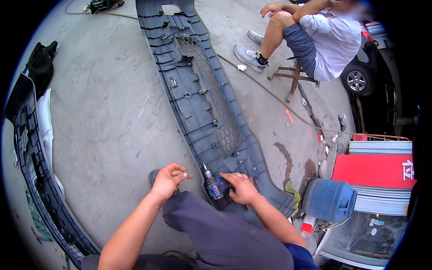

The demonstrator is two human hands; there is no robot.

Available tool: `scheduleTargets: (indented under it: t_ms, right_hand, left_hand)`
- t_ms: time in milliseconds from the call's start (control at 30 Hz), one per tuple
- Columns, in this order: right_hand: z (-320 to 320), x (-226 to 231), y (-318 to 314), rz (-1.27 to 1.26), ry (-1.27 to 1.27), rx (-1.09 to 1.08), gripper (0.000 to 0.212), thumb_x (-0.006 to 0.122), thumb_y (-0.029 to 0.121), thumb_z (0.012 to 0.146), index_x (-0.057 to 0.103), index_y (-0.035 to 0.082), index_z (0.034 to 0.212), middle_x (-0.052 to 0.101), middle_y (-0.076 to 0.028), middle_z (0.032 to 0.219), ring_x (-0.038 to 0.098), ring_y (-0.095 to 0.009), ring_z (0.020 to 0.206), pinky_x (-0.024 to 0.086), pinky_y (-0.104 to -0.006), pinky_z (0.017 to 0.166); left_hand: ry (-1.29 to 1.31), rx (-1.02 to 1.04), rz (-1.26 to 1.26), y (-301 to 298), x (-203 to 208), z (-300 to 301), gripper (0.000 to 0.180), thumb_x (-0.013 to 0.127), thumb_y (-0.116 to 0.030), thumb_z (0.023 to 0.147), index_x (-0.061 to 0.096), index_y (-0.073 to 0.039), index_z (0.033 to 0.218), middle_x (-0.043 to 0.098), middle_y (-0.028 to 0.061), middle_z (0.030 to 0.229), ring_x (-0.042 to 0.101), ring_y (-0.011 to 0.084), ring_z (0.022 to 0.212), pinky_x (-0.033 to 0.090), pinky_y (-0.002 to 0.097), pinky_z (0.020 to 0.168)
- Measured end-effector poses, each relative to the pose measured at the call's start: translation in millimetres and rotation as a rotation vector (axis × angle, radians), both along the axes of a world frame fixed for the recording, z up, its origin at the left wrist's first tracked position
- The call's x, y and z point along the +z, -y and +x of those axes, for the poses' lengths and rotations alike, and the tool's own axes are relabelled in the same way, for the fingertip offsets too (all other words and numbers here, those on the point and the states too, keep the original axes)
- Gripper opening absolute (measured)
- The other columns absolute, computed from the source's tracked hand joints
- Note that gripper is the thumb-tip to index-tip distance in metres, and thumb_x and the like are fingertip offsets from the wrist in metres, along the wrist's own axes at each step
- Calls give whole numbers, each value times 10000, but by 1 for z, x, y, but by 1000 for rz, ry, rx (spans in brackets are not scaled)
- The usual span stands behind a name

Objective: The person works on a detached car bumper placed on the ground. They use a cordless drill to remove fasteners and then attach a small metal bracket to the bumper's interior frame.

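A long dark grey plastic car bumper (pixel 182 114), its ribbed inner side up with honeycomb mesh openings, stretches across the concrete floor from the far middle to my knees. Over its near end is a cordless drill (pixel 211 183) with a thin bit pointing away from me. My right hand (pixel 243 188) is closed round the drill's grip from the right. To the left of the drill, beside the bumper's edge, my left hand (pixel 169 181) pinches thumb and fingers together. A tiny thing seems to show at its fingertips, too small to name.
Another dark bumper (pixel 38 193) lies along the left rim. A person (pixel 324 45) sits on a wooden stool (pixel 294 76) at the far right. A hose (pixel 279 99) crosses the floor. A blue water jug (pixel 328 200) and a red panel (pixel 373 171) are on the right.
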State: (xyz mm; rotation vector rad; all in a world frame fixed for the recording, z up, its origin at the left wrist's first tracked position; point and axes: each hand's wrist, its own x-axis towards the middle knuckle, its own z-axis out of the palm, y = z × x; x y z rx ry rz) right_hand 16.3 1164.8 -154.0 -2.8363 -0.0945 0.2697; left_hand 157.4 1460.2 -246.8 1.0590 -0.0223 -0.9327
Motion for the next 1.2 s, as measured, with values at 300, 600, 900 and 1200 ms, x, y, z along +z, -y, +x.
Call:
scheduleTargets:
  t_ms: [300, 600, 900, 1200]
  right_hand:
    - [71, -47, 84, -113, 264, -552, 197, 817, 131, 869, 771, 23, 1028, 765, -166, 935, 750, -342, 886, 589, -459, 817]
    - [77, -33, 65, -187, 323, -561, 109, 769, 121, 879, 735, 21, 908, 752, -195, 878, 735, -398, 880, 578, -504, 822]
    - [87, 106, -150, 1194, 41, -291, 166, 758, -24, 981, 690, -30, 1132, 722, -69, 1053, 693, -135, 950, 566, -298, 840]
    - [82, 121, -201, 1241, 49, -111, 154, 757, -59, 972, 707, -49, 1117, 706, -101, 1109, 708, -156, 1031, 576, -311, 909]
  left_hand:
    - [-25, -50, -19, -42, 40, -8, 210, 755, -137, 1021, 739, -59, 1215, 767, 36, 1024, 521, 49, 654, 414, 222, 569]
    - [-101, 48, -265, -64, 74, -10, 332, 763, -143, 1023, 707, -26, 1328, 768, 93, 1121, 540, 53, 680, 434, 225, 597]
    - [-137, 144, -490, -81, 101, -11, 273, 729, -128, 1047, 711, -39, 1305, 754, 87, 1110, 546, 74, 677, 454, 245, 613]
    - [-66, 221, -574, -107, 140, -10, 264, 747, -130, 1039, 721, -42, 1287, 729, 44, 1029, 560, 84, 694, 459, 261, 619]
